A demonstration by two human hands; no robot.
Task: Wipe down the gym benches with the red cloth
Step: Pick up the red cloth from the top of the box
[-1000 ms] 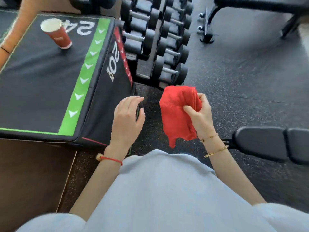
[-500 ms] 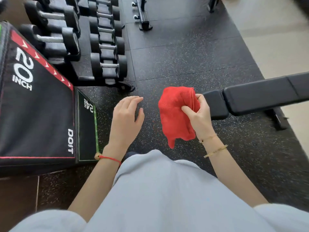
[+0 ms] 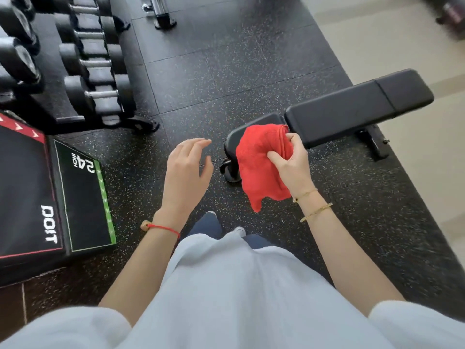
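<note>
A black padded gym bench (image 3: 352, 114) stands on the dark rubber floor, running from the centre toward the upper right. My right hand (image 3: 292, 165) grips a bunched red cloth (image 3: 259, 162), which hangs in front of the bench's near seat end and covers part of it. My left hand (image 3: 186, 172) hovers in the air to the left of the cloth, fingers relaxed and holding nothing.
A rack of black dumbbells (image 3: 83, 64) stands at the upper left. A black plyo box (image 3: 37, 197) marked 24 inch lies at the left. A metal frame foot (image 3: 161, 13) sits at the top. Pale flooring (image 3: 415, 59) borders the rubber mat at the right.
My view has swung right and the bench has come closer, now just behind the cloth. The plyo box slid off to the left. Both hands keep their pose, the right still gripping the cloth.
</note>
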